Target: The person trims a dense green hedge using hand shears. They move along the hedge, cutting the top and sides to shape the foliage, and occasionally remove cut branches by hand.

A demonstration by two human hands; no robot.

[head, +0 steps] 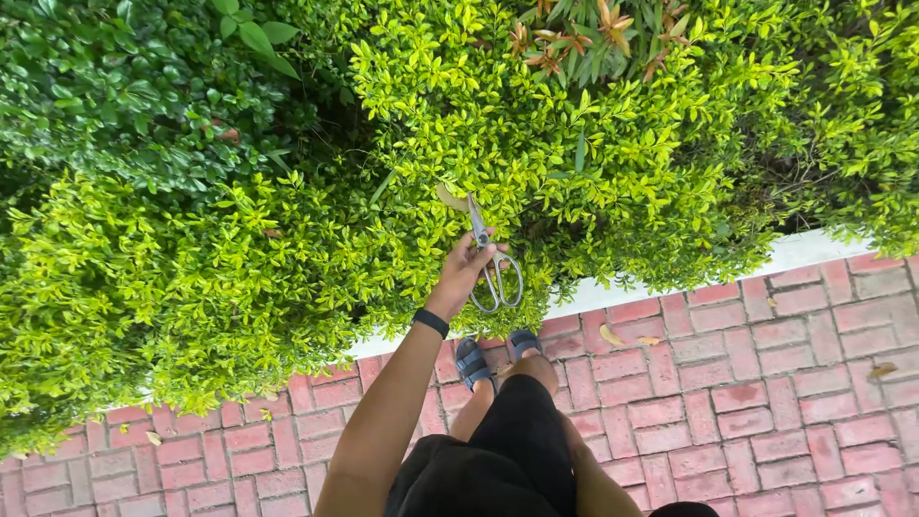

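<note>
scissors (490, 258) | metal, silver-grey, two large loop handles | blades nearly closed, tips up into the yellow-green hedge (287, 258), handles toward the brick path | held at the hedge's front face, just above its lower edge

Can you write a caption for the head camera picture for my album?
A left hand holds metal scissors against a yellow-green hedge beside red brick paving.

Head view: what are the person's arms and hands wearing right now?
The one arm in full view is bare, with no sleeve down to the hand. A narrow black band circles that wrist. No glove, ring or marking shows on the hand. The other arm shows only as a bare sliver at the bottom edge, its hand out of view. Which side the visible arm is on is unclear.
</note>
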